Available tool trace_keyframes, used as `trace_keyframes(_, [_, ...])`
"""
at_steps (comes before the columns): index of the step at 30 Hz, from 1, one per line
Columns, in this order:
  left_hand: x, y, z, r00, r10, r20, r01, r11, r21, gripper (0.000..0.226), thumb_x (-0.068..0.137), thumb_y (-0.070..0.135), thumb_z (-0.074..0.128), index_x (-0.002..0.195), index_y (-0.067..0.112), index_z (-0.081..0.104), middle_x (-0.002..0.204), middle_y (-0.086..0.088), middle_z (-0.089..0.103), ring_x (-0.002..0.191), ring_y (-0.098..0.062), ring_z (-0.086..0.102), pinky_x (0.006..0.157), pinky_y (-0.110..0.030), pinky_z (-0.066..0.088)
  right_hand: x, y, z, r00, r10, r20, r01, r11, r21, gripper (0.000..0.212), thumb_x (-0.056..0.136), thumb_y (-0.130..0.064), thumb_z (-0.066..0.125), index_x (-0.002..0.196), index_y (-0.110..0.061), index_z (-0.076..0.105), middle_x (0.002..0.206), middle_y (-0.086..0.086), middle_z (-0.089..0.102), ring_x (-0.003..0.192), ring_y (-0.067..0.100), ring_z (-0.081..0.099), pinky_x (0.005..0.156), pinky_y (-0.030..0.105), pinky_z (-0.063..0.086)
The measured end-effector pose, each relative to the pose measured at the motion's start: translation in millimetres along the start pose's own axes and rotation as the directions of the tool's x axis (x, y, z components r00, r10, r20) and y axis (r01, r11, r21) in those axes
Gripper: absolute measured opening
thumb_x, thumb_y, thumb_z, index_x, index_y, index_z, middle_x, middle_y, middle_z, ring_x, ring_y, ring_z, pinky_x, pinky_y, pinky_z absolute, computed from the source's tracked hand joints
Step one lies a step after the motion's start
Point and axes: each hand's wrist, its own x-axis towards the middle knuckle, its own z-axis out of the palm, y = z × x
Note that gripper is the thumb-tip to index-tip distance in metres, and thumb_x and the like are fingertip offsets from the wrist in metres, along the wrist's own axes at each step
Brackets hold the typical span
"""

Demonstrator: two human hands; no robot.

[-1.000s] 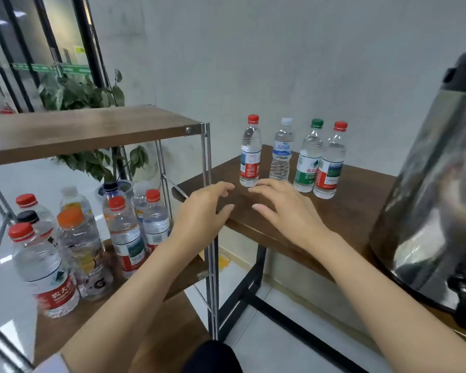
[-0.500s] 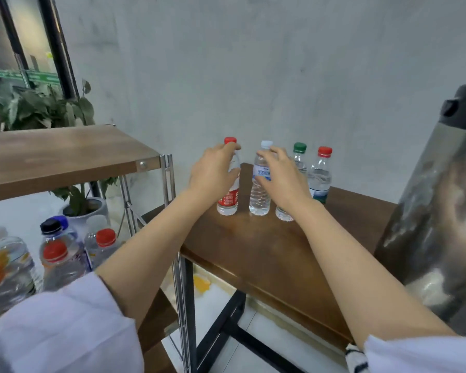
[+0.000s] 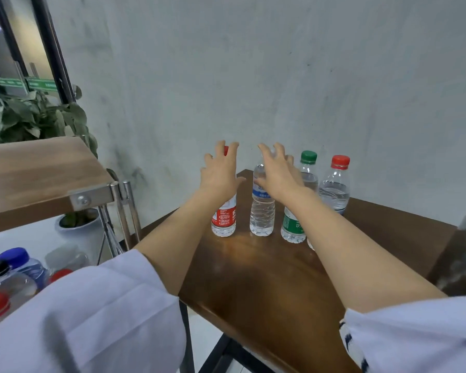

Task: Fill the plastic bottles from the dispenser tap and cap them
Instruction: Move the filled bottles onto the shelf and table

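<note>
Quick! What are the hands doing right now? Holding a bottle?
Left hand: open, fingers spread in front of the red-label bottle, holding nothing.
Right hand: open, fingers spread in front of the blue-label bottle, holding nothing.

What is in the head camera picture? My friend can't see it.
A person's left hand and right hand, fingers spread, reach at the tops of a red-label bottle and a blue-label bottle on a brown table. A green-capped bottle and a red-capped bottle stand to the right.

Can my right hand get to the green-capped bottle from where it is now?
Probably yes: the right hand is open right beside the green-capped bottle, with nothing between them.
</note>
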Motion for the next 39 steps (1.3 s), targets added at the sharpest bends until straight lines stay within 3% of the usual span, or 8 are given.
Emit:
trace_keyframes(7, [-1,-4,17,0.992,-0.031,-0.121,0.013,0.988,-0.152,0.075,0.088,0.005,0.071,0.149,0.014,0.027,0.162,-0.011,0.011,0.128,-0.042,0.040,0.091,-0.044,0.047,10,9,16,1.000,-0.013,-0.021,0.014,0.998,0.056,0.077,0.091,-0.018,0.069,0.150,-0.019,0.020,0.154,0.013,0.019,0.124,0.039,0.042,0.084,0.044,0.047])
trace_keyframes(15, [0,-11,28,0.985,-0.024,-0.169,-0.009,0.982,-0.189,0.086,0.076,0.008,0.083,0.145,0.018,0.032,0.160,-0.004,0.016,0.115,-0.039,0.055,0.087,-0.053,0.051,15,6,30,0.999,0.048,0.008,-0.048,0.984,0.173,0.087,0.087,-0.015,0.074,0.151,-0.023,0.016,0.158,0.013,0.004,0.126,0.044,0.039,0.092,0.048,0.046])
trace_keyframes(26, [-28,-8,26,0.955,0.022,-0.295,-0.095,0.967,-0.235,0.083,0.076,-0.002,0.080,0.144,0.018,0.036,0.156,-0.001,0.025,0.119,-0.031,0.054,0.082,-0.049,0.056,-6,3,40,0.988,0.031,-0.150,0.018,0.949,0.313,0.085,0.084,0.001,0.071,0.148,-0.028,0.023,0.142,0.012,0.033,0.107,0.035,0.054,0.082,0.043,0.052])
trace_keyframes(34, [-82,-3,11,0.936,0.105,-0.337,-0.186,0.958,-0.220,0.085,0.078,-0.003,0.077,0.146,0.023,0.033,0.157,0.003,0.025,0.125,-0.028,0.049,0.077,-0.045,0.057,-62,-9,31,0.969,-0.052,-0.240,0.138,0.924,0.356,0.087,0.081,0.008,0.069,0.149,-0.027,0.027,0.145,0.008,0.033,0.122,0.032,0.047,0.084,0.047,0.053])
trace_keyframes(39, [-120,0,-8,0.943,0.106,-0.316,-0.190,0.950,-0.249,0.083,0.080,-0.001,0.075,0.148,0.024,0.034,0.158,0.005,0.025,0.132,-0.025,0.045,0.083,-0.049,0.057,-103,-19,12,0.959,-0.077,-0.273,0.180,0.910,0.374,0.082,0.083,0.006,0.069,0.149,-0.026,0.032,0.145,0.008,0.035,0.125,0.029,0.047,0.085,0.040,0.052])
